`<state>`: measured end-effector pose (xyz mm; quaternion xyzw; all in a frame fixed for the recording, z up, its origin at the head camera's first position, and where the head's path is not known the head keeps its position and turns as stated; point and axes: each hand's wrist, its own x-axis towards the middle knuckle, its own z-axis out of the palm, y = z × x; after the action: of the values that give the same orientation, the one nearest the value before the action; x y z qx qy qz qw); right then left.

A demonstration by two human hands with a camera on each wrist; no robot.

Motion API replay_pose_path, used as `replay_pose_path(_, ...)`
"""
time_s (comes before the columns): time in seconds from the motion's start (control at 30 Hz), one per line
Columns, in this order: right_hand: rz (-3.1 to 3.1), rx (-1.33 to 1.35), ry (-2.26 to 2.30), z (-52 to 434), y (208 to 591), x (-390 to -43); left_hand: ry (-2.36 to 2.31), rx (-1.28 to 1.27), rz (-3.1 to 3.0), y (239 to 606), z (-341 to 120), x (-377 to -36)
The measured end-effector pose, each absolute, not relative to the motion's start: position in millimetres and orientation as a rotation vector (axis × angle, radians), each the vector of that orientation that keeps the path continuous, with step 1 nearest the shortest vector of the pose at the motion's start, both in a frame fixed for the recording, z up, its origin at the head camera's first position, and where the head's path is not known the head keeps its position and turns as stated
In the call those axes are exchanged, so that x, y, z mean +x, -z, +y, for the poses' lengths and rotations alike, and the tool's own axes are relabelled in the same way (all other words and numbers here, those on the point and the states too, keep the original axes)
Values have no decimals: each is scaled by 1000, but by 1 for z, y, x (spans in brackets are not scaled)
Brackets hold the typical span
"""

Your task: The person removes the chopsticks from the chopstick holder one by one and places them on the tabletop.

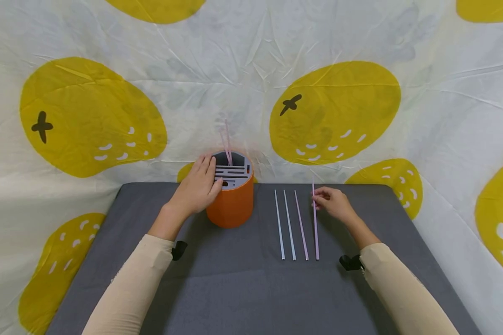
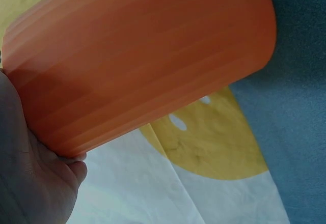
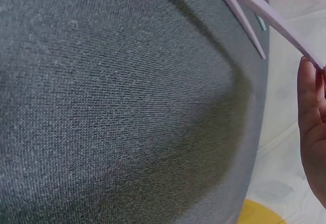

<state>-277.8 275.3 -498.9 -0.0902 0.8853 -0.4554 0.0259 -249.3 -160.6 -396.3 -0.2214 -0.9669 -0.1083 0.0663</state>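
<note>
An orange round holder (image 1: 231,204) with a grey slotted top stands at the back of the grey mat (image 1: 234,288). Two pink straws (image 1: 226,144) stick up from it. My left hand (image 1: 205,181) grips the holder's left side, fingers over the rim; in the left wrist view the holder's wall (image 2: 142,66) lies against my palm (image 2: 35,183). Several thin straws lie side by side right of the holder, pale blue ones (image 1: 280,223) and a pink one (image 1: 301,225). My right hand (image 1: 323,199) pinches the far part of the rightmost pink straw (image 1: 316,232); that straw (image 3: 265,18) shows by my fingers (image 3: 310,122).
A white cloth with large yellow fruit prints (image 1: 335,111) covers the wall behind and drapes around the mat. The mat's front half (image 3: 127,107) is bare grey fabric. Its back edge runs just behind the holder.
</note>
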Motion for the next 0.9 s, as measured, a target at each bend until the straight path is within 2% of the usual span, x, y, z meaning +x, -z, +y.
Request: replay_pose_path(0.9, 2686, 14, 1391, 263, 529, -289, 331, -672, -2912, 400, -158, -253)
